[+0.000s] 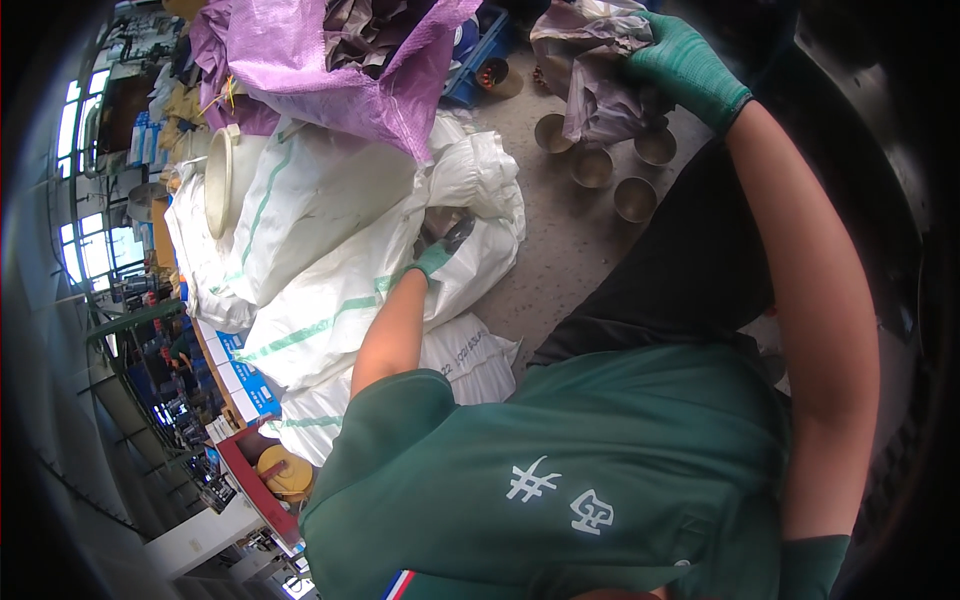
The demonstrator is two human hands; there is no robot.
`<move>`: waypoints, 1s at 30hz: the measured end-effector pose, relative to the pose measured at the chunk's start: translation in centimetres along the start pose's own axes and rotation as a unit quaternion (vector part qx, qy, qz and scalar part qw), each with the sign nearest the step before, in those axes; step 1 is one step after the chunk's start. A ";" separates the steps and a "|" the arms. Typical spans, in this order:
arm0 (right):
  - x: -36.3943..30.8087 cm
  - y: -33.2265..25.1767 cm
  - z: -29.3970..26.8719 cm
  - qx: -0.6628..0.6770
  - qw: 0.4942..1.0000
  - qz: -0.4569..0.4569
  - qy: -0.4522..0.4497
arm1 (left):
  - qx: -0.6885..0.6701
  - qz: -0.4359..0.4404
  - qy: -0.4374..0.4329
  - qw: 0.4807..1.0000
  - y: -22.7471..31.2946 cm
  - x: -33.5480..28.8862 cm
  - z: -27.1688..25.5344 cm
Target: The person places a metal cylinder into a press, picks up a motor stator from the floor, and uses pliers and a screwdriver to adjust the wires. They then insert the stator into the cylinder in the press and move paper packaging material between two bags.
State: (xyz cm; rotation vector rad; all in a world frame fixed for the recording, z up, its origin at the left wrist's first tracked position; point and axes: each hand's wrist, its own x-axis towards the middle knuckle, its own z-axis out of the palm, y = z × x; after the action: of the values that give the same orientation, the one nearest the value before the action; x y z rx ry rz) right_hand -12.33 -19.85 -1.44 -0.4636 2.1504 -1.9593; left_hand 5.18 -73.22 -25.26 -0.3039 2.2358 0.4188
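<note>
My right hand (690, 65), in a green knit glove, is closed on a crumpled greyish-brown sheet of paper (605, 95) at the top right. The sheet hangs over several round metal cups (592, 168) standing on the grey floor, hiding part of that group. My left hand (434, 260), also gloved in green, reaches into the gathered mouth of a white woven sack (350, 275). Something dark and shiny shows beside its fingers in the opening. Those fingers are mostly hidden, so their grip cannot be made out.
A purple woven sack (345, 95) filled with dark crumpled paper leans over the white one. Behind it stands a blue crate (478, 60). A pale round rim (218, 182) rests against the white sacks. Blue-and-white boxes (245, 375) and a yellow round object (285, 472) lie to the left.
</note>
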 end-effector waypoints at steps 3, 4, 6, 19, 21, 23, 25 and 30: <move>-0.1 0.0 0.0 0.017 1.000 0.000 -0.004 | 0.100 0.025 0.089 0.991 1.3 -0.3 1.4; -0.3 0.0 0.1 0.027 1.000 0.002 -0.012 | 0.120 0.030 0.117 0.985 1.5 -0.5 2.0; -0.8 -0.1 0.3 -0.001 1.000 -0.009 0.022 | 0.155 0.042 0.162 0.974 1.9 -0.7 3.2; 0.0 -0.5 -0.2 -0.090 0.996 -0.017 0.016 | 0.215 -0.009 0.113 0.970 3.8 -1.5 5.2; 0.2 0.1 -0.1 -0.076 0.997 0.000 0.010 | 0.190 -0.013 0.076 0.979 3.4 -2.5 3.5; -0.9 -1.4 0.3 -0.129 0.989 -0.046 0.063 | 0.127 -0.010 0.037 0.991 4.7 -4.6 0.1; -1.8 -2.0 -0.5 -0.070 0.995 -0.047 0.056 | 0.059 -0.006 0.047 0.997 5.6 -7.4 -3.1; -1.6 -1.8 -1.1 0.002 0.997 -0.064 0.039 | -0.075 0.047 0.248 0.965 7.5 -11.4 -11.8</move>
State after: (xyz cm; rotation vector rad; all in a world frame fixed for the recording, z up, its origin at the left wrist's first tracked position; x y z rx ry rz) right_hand -11.05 -18.38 0.36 -0.5465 2.2157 -2.0811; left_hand 1.63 -70.08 -7.86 -0.4202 2.7212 0.6173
